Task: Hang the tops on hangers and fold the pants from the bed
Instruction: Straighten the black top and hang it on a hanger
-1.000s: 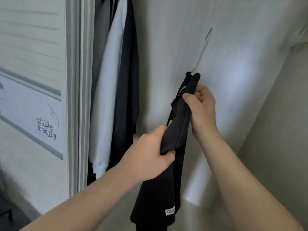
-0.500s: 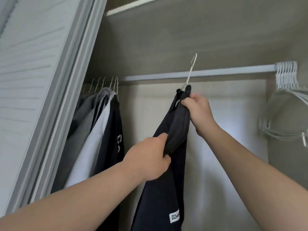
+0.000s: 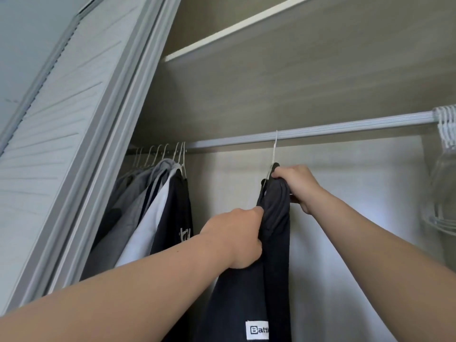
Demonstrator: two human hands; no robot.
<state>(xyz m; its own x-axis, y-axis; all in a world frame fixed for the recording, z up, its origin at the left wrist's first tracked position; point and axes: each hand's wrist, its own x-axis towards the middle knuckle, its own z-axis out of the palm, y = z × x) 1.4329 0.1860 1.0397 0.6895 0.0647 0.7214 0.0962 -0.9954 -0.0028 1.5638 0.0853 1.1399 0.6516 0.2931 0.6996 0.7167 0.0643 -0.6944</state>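
Presently holds the black top [image 3: 274, 267] up at the closet rod [image 3: 345, 127], right grip [image 3: 296, 183] closed round its collar to steer the hanger hook [image 3: 274, 149] onto the rod, left grip [image 3: 237, 238] clamped on the fabric lower down, likely to carry the weight.

White label [image 3: 256, 330] (black top [image 3: 276, 243]): "Batt"

Soft, even daylight; wide-angle bending at edges, slightly soft focus.
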